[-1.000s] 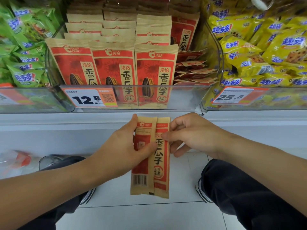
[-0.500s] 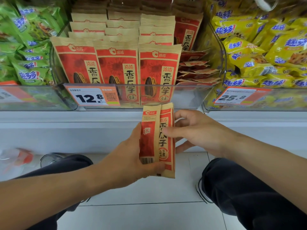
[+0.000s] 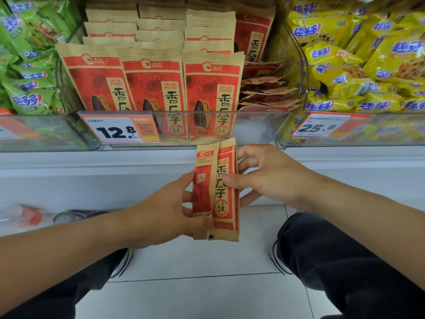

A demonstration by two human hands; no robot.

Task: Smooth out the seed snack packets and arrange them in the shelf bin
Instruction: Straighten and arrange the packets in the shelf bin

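The person is holding one seed packet point(image 3: 216, 189) upright in front of the shelf, just below the clear front wall of the shelf bin point(image 3: 257, 127). The packet is folded lengthwise, so part of its back and part of its front are both facing the camera. The left hand point(image 3: 161, 212) is gripping the lower left edge, fingers curled round it and thumb lying across the bottom, probably to steady the packet. The right hand point(image 3: 271, 178) is pinching the right side, thumb pressing on the printed front and fingers going behind, which looks like the hold for flattening the fold. Inside the bin, three rows of matching packets point(image 3: 154, 88) are standing upright and facing forward, while at the right end a stack of loose packets point(image 3: 266, 93) is lying flat and untidy; that is likely where the work is left. A price tag point(image 3: 119, 130) is sitting on the bin's front. Green bags point(image 3: 25, 65) are filling the bin to the left and yellow bags point(image 3: 368, 65) the one to the right. The held packet is not yet touching the bin.
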